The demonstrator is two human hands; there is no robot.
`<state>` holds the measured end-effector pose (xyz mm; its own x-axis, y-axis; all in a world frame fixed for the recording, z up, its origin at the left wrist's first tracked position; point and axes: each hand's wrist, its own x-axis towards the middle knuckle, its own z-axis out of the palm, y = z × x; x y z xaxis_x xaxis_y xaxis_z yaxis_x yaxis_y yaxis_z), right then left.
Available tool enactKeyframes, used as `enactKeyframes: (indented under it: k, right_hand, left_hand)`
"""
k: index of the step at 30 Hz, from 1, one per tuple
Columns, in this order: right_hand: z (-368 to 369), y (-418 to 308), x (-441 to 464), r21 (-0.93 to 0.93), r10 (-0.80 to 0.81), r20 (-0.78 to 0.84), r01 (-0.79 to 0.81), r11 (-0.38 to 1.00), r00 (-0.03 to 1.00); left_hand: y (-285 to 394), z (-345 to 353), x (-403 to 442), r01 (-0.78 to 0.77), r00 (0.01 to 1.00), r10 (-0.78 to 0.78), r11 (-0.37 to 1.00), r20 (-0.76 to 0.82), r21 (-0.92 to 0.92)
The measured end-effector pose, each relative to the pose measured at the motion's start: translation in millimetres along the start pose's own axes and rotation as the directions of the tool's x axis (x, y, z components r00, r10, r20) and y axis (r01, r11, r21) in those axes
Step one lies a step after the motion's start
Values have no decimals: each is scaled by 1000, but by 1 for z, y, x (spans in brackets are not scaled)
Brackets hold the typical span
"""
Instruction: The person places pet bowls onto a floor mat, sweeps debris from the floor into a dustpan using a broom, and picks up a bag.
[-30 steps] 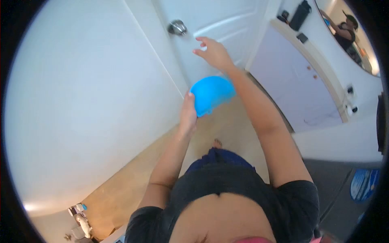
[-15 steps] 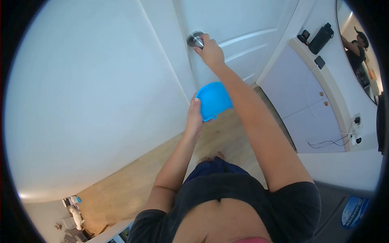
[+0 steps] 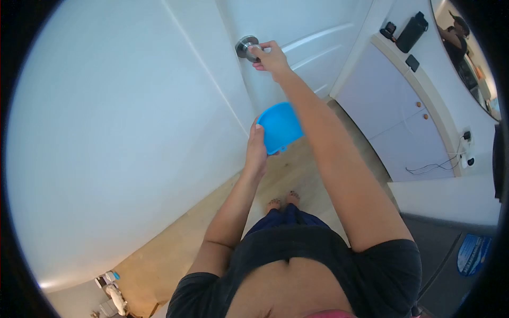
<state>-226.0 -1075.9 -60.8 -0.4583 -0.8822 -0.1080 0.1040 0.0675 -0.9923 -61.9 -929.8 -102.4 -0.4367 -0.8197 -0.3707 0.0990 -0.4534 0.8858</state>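
Note:
My right hand (image 3: 272,59) reaches out to the round silver door knob (image 3: 247,47), with thumb and fingers closed around its end. The knob sits near the left edge of a white panelled door (image 3: 307,21), which looks closed. Lower down, my left hand (image 3: 256,151) grips a shallow blue plastic container (image 3: 281,127) by its left side, thumb on the rim and some fingers underneath. A small tab sticks out from the container's lower edge. My right forearm passes over the container's right side and hides part of it.
A white wall (image 3: 122,132) runs along the left. To the right stand a pale cabinet (image 3: 382,106) with a black bottle (image 3: 412,33) on top, a mirror (image 3: 469,58) and a socket with cables (image 3: 464,153). Wooden floor (image 3: 212,217) lies below.
My right hand's hold on the knob has shifted, with its fingers now placed differently around it. The view has moved slightly. My left hand still holds the blue container.

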Motion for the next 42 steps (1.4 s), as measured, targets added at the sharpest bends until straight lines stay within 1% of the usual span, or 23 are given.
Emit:
enactKeyframes:
  k: [2, 4, 5, 7, 8, 10, 14, 16, 18, 20, 21, 22, 23, 25, 27, 28, 29, 31, 33, 35, 38, 40, 42]
  right_hand:
    - [1, 2, 1, -9, -18, -8, 18, 1000, 1000]
    - [-1, -7, -6, -292, -86, 51, 98, 951, 995]
    - [-4, -11, -12, -293, -77, 32, 83, 953, 997]
    - [-17, -20, -26, -614, -317, 43, 275, 740, 948]
    - [-29, -25, -37, -617, -314, 10, 253, 745, 949]
    - [-52, -32, -69, -704, -396, 45, 310, 639, 917]
    - [-108, -47, -135, -781, -444, -125, 188, 596, 887]
    - [-132, -58, -173, -734, -336, -258, 42, 678, 906]
    - [-186, -52, -226, -740, -321, -356, -55, 670, 878]
    - [-215, -45, -270, -744, -310, -445, -154, 650, 840]
    - [-241, -51, -294, -729, -276, -475, -198, 655, 836]
    - [-246, -44, -311, -736, -290, -525, -255, 627, 800]
    - [-256, -44, -334, -730, -295, -552, -281, 623, 779]
    - [-274, -43, -384, -654, -329, -640, -267, 708, 695]
    - [-293, -46, -434, -649, -334, -688, -339, 682, 645]
    - [-325, -49, -472, -634, -293, -700, -379, 674, 651]
    - [-328, -43, -493, -633, -315, -717, -390, 669, 622]
    - [-352, -45, -545, -531, -203, -795, -494, 689, 571]
    - [-365, -49, -593, -489, -196, -834, -529, 694, 515]
    - [-388, -51, -648, -433, -160, -870, -569, 699, 466]
    - [-408, -50, -720, -388, -182, -909, -599, 701, 375]
    - [-426, -46, -773, -371, -229, -927, -637, 676, 297]
    - [-440, -42, -822, -293, -211, -956, -691, 660, 204]
  left_hand:
    - [1, -2, 0, -14, 1000, 14, 1000, 28, -15]
    - [0, -5, 1, -26, 999, 26, 1000, 41, 2]
    - [-1, -6, 0, -43, 998, 42, 999, 49, 14]
    - [2, -3, -4, -20, 998, 17, 999, 62, 40]
    - [4, 2, -9, -12, 998, 8, 998, 58, 66]
    - [6, 8, -19, -8, 995, -2, 996, 105, 88]
    - [16, 17, -34, 10, 971, -39, 992, 236, 125]
    - [23, 18, -37, 7, 939, -59, 988, 340, 152]
    - [4, 52, -57, -8, 907, -67, 985, 415, 175]
    - [-12, 72, -69, 38, 879, -115, 984, 462, 172]
    - [-10, 98, -94, 58, 882, -145, 978, 448, 203]
    - [-20, 102, -92, 57, 848, -153, 978, 507, 199]
    - [-26, 113, -101, 61, 819, -167, 977, 549, 205]
    - [-38, 136, -125, 74, 750, -212, 968, 626, 239]
    - [-54, 162, -153, 84, 674, -252, 960, 695, 266]
    - [-69, 192, -189, 116, 681, -302, 944, 667, 309]
    - [-80, 196, -196, 110, 653, -310, 942, 691, 319]
    - [-97, 227, -236, 101, 601, -312, 943, 736, 318]
    - [-115, 249, -272, 110, 546, -336, 937, 768, 332]
    - [-140, 280, -317, 124, 524, -383, 918, 761, 377]
    - [-170, 309, -371, 119, 429, -388, 919, 816, 375]
    - [-191, 328, -406, 125, 358, -418, 908, 835, 401]
    - [-214, 341, -434, 149, 281, -469, 883, 837, 445]
